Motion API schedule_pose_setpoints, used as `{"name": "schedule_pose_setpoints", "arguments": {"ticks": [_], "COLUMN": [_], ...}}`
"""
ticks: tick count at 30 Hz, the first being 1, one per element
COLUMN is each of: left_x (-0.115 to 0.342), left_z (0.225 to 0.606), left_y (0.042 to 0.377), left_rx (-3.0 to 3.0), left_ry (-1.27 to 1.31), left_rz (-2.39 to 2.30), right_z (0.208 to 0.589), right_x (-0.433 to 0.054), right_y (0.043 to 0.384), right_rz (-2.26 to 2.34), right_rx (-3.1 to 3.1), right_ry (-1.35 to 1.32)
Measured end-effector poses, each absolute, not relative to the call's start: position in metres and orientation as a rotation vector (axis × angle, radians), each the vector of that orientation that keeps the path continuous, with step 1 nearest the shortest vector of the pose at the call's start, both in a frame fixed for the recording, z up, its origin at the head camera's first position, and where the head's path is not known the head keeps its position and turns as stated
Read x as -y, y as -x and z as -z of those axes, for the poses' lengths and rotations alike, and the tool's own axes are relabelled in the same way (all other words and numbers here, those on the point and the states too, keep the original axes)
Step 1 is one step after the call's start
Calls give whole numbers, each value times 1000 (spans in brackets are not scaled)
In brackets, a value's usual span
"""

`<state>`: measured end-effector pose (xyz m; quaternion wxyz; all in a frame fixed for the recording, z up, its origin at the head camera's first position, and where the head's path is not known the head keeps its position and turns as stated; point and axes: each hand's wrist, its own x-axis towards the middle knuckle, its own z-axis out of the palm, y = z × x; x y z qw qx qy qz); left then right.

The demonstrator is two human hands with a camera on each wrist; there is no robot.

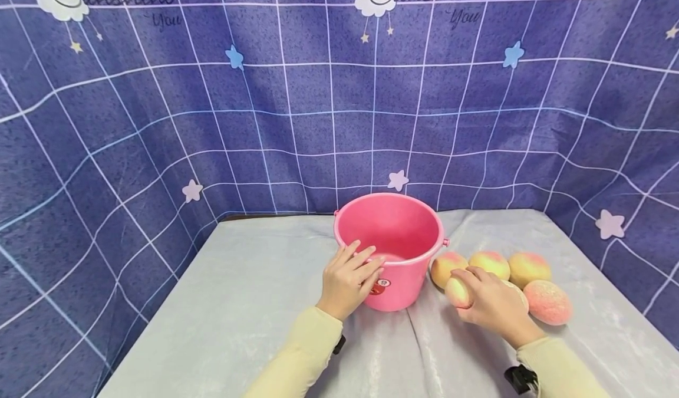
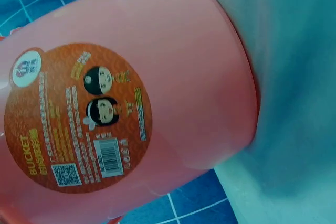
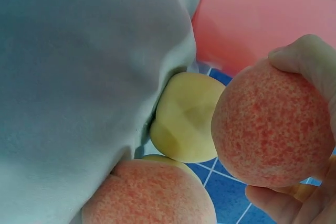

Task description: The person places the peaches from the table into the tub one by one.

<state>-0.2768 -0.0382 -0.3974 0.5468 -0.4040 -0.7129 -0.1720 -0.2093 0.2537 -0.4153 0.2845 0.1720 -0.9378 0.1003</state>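
A pink bucket [image 1: 400, 283] stands upright, and its round orange label [image 2: 79, 119] fills much of the left wrist view. My left hand [image 1: 347, 279] rests on the bucket's near left rim with fairly straight, spread fingers. To the right of the bucket, my right hand [image 1: 490, 303] grips a peach [image 3: 273, 127] between thumb and fingers. Its speckled red skin shows in the right wrist view. Several other peaches lie close by, including a yellow-orange one [image 1: 448, 268] near the bucket and a redder one [image 1: 550, 302] at the group's right. My right hand partly hides one.
A pale grey cloth [image 1: 228, 303] covers the table. Behind and at both sides hangs a purple-blue curtain [image 1: 297, 91] with white grid lines, stars and clouds. Small knobs [image 1: 445, 242] stick out from the bucket's rim.
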Motion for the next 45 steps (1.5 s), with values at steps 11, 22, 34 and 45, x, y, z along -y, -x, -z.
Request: {"name": "schedule_pose_setpoints", "arguments": {"ticks": [11,22,34,45], "left_x": [37,39,35,32], "left_z": [402,408,406,406], "left_y": [275,283,281,282], "left_rx": [1720,1585,1623,1632], "left_ry": [954,934,947,947], "left_rz": [464,420,472,486], "right_z": [407,399,371,348], "right_x": [-255,-253,-264,-279], "right_y": [207,209,216,220], "right_rz": [-258,-288,-315,-208], "right_rx": [2608,2513,2515,2653], "right_ry": [-470,-513,-629,-586]}}
